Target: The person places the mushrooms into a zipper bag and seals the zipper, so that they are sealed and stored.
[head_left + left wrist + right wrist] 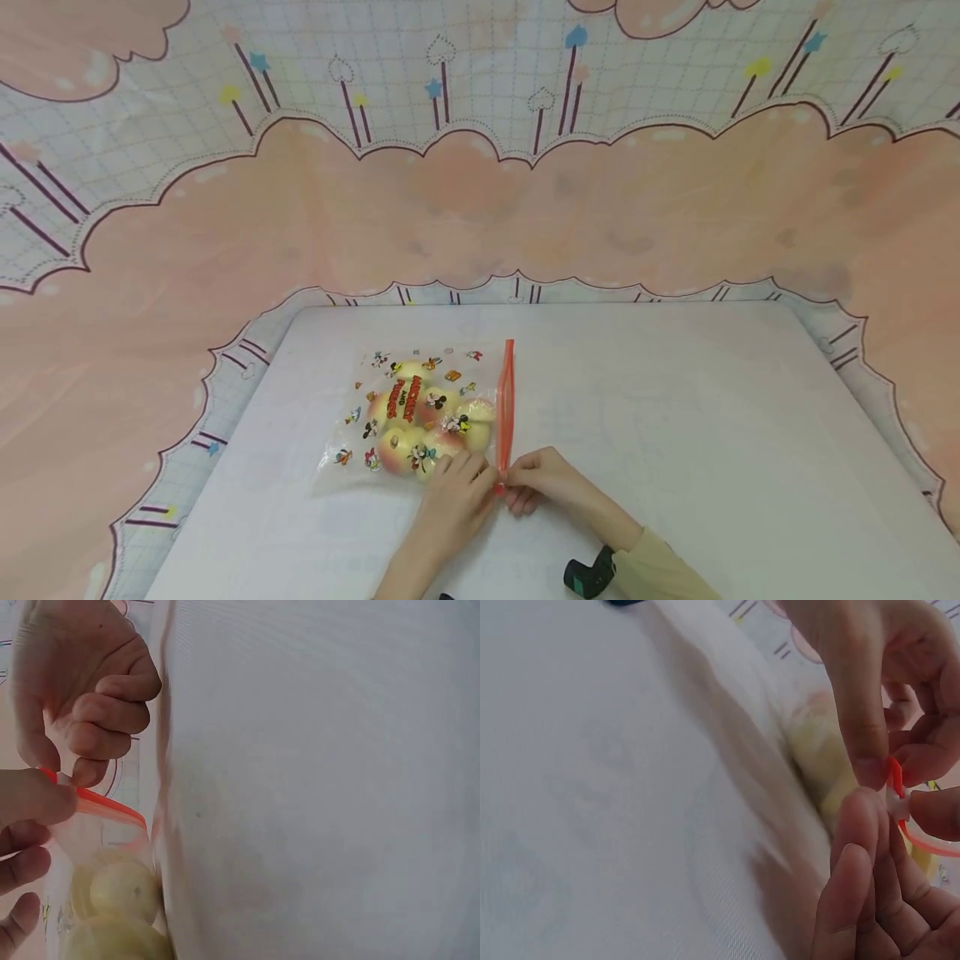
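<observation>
A clear zip bag (337, 467) printed with cartoon figures lies flat on the white table, holding several yellow-and-pink peaches (393, 446). Its red zip edge (507, 392) runs along the right side. My left hand (457, 500) pinches the near end of that edge, its fingers over the bag's corner. From the right, my right hand (551, 479) pinches the small whitish slider (897, 806) beside the left fingertips. In the left wrist view, the bag's mouth gapes a little below the red strip (112, 808). Peaches (124, 892) show through the film there.
The white table (675, 400) extends to the right of the bag. A patterned peach-coloured cloth (525, 217) surrounds it at the back and sides. On the right wrist sits a black device (588, 575), next to a beige sleeve (660, 567).
</observation>
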